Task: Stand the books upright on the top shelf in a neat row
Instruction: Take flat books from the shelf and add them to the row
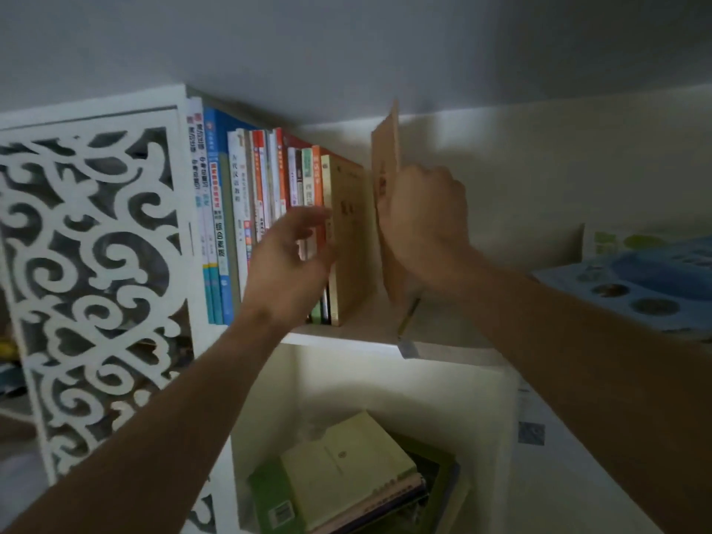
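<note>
While left hand point(287, 264) spreads relaxed, right hand point(424, 221) grips thin tan book point(385, 156) (upright, matte).

A row of books point(266, 210) stands upright at the left end of the top shelf point(358, 333), spines outward in white, blue, orange and green; a tan book point(352, 240) closes the row on its right; just beside it, a thin tan book point(387, 167) stands nearly upright, slightly apart from the row.

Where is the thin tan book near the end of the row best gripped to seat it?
Grip the thin tan book at mid-height along its open right face, as the right hand does. It stands nearly upright with a gap to the tan-covered end book, so its left side must stay free.
</note>
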The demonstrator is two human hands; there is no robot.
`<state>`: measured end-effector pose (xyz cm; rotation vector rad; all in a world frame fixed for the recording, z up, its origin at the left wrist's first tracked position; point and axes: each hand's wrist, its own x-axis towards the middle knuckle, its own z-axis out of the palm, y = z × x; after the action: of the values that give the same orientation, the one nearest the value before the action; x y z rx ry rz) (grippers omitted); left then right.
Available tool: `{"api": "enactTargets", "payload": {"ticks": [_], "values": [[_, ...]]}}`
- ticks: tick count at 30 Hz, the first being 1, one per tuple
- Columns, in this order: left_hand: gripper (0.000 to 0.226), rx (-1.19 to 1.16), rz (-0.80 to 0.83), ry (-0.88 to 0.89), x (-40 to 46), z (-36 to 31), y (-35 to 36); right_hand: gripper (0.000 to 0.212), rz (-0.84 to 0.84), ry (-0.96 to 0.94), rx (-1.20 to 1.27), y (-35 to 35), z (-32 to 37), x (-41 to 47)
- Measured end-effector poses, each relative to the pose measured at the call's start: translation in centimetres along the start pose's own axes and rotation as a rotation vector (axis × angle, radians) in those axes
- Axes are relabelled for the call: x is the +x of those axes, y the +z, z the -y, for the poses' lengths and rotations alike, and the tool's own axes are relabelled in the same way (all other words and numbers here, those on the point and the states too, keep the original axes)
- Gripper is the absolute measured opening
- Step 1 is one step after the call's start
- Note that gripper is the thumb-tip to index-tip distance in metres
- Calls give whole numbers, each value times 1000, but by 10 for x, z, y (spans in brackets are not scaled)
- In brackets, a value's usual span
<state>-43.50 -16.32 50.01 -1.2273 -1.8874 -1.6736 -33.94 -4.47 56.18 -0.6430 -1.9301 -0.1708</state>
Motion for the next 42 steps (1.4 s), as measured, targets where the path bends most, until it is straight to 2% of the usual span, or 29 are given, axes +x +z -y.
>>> {"api": "enactTargets", "payload": {"ticks": [2, 4, 6, 8, 10, 12, 13, 18, 21, 24, 26, 28, 30, 33, 38, 40, 42], "values": [[44, 127, 50, 35, -11, 14, 3, 15, 38, 78, 125, 13, 18, 5], [56, 173, 81, 165, -21, 19, 7, 17, 109, 61, 250, 31, 25, 1], [66, 273, 79, 305, -24, 29, 13, 21, 287, 6, 357, 49, 22, -6], [75, 444, 84, 391, -20, 47, 16, 37, 513, 7, 540, 64, 12, -11], [78, 552, 99, 421, -17, 66, 16, 63, 702, 9, 692, 75, 2, -15], [82, 573, 115, 436, -15, 78, 15, 94, 816, -23, 706, 78, -1, -19], [84, 586, 113, 437, -14, 81, 15, 102, 832, -53, 691, 78, 0, -21], [90, 640, 86, 451, -10, 88, 18, 106, 744, -106, 699, 82, 3, -21], [84, 600, 72, 447, -14, 81, 21, 87, 642, -41, 683, 76, 1, -23], [79, 568, -53, 398, -18, 68, 33, 66, 502, 15, 541, 76, 1, -21], [79, 521, -122, 350, -15, 62, 44, 71, 543, -11, 540, 74, 5, -20], [74, 330, -154, 266, -9, 54, 47, 80, 627, -50, 569, 72, 7, -19], [67, 192, -170, 226, -3, 49, 46, 76, 628, -52, 597, 69, 7, -18], [58, 232, -199, 270, -3, 49, 43, 64, 579, -40, 580, 67, 7, -21], [64, 288, -161, 256, -13, 47, 45, 56, 534, -75, 602, 57, 19, -33], [52, 277, -196, 201, -12, 40, 37, 65, 567, -67, 655, 50, 16, -35], [38, 359, -202, 157, -12, 31, 27, 75, 544, 83, 819, 50, 4, -29]]}}
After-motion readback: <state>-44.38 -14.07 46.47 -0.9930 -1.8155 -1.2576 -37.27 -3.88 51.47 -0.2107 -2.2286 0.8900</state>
